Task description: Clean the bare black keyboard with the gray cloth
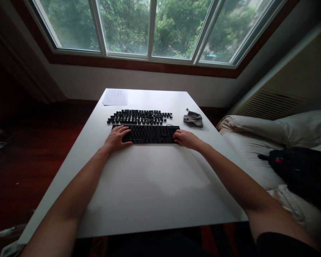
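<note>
A wide window (149,32) with pale frames is at the far side, and behind its glass there are green trees (128,21). A reddish-brown trim (139,66) goes along it, and below is a plain pale wall (149,81). Daylight enters there and shines on the white surface (155,189), while the room's corners are rather dark. The floor (56,150) is of dark red wood. On the right stands cream-coloured padded furniture (246,153), near a slatted grille (273,103).

Left hand (118,137) and right hand (186,138) touch a keyboard (149,135)
</note>
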`<state>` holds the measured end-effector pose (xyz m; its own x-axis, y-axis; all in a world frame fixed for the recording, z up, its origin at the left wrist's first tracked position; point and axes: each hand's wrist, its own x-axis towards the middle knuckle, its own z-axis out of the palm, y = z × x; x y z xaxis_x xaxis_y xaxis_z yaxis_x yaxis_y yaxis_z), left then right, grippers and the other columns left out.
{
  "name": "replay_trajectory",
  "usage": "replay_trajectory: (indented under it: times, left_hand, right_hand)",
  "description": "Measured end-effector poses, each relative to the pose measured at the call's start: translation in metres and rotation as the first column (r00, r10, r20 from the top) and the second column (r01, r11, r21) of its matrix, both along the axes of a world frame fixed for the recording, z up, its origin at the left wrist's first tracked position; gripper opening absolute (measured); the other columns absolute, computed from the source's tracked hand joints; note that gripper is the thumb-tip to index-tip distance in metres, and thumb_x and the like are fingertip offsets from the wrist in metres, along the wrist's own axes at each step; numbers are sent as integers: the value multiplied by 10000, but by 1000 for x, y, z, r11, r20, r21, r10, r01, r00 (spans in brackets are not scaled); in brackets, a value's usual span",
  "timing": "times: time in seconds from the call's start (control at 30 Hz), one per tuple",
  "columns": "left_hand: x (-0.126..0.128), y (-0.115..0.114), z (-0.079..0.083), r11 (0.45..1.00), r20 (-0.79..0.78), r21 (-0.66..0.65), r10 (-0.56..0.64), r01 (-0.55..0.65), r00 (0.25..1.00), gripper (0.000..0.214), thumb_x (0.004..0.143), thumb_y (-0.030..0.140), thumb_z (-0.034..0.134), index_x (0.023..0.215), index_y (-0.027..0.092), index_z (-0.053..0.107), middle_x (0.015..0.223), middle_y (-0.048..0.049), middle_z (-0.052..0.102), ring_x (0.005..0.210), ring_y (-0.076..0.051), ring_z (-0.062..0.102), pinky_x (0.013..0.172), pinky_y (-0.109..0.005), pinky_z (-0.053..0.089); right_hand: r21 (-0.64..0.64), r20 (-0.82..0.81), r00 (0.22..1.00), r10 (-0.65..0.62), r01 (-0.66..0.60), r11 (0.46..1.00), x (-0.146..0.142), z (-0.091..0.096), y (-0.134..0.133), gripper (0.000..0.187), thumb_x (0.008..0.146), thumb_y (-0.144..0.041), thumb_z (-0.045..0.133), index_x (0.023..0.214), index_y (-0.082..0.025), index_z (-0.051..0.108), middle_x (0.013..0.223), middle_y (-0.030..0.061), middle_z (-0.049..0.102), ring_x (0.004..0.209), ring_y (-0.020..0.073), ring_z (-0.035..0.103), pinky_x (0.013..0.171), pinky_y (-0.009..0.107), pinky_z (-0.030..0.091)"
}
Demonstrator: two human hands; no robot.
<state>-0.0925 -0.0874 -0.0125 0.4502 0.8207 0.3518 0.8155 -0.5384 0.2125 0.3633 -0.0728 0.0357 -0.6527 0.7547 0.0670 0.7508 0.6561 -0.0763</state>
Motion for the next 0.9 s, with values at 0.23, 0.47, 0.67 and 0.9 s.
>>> replay_trajectory:
  times: [0.23, 0.47, 0.67, 0.9]
  left_hand:
    - [3, -3, 1, 1000, 3, 2, 0, 0, 1000, 732, 830, 657, 678, 1445, 277, 563, 1534, -75, 510, 1439, -362, 391, 1218, -552, 287]
    - [3, -2, 1, 1000, -5, 3, 9, -9, 1000, 734, 827, 643, 687, 1453, 281, 557, 1523, -74, 524, 1443, -367, 388, 1208, -558, 299]
    - [5, -3, 1, 1000, -10, 4, 6, -6, 1000, 726, 840, 650, 672, 1447, 268, 560, 1531, -80, 513, 1443, -362, 388, 1213, -547, 296]
    - [7, -5, 1, 1000, -8, 2, 10, -10, 1000, 726, 840, 647, 674, 1450, 272, 555, 1533, -77, 510, 1447, -360, 383, 1216, -554, 288]
  right_hand:
    - [182, 23, 999, -22, 17, 983, 1, -13, -22, 179, 986, -216, 538, 1068, -193, 695, 1080, 113, 681, 990, 238, 620, 754, 304, 476]
    - [393, -117, 982, -146, 181, 902, -13, -44, -65, 389, 1024, -244, 454, 1360, -148, 625, 1263, 168, 670, 1168, 308, 589, 1005, 448, 474]
    - [376, -151, 973, -173, 218, 901, -17, -54, -76, 466, 1030, -325, 455, 1434, -127, 574, 1451, 164, 590, 1372, 334, 487, 1147, 512, 381]
    - [361, -153, 966, -209, 251, 898, -16, -54, -79, 470, 1038, -328, 431, 1429, -115, 582, 1461, 151, 591, 1382, 314, 494, 1190, 502, 333]
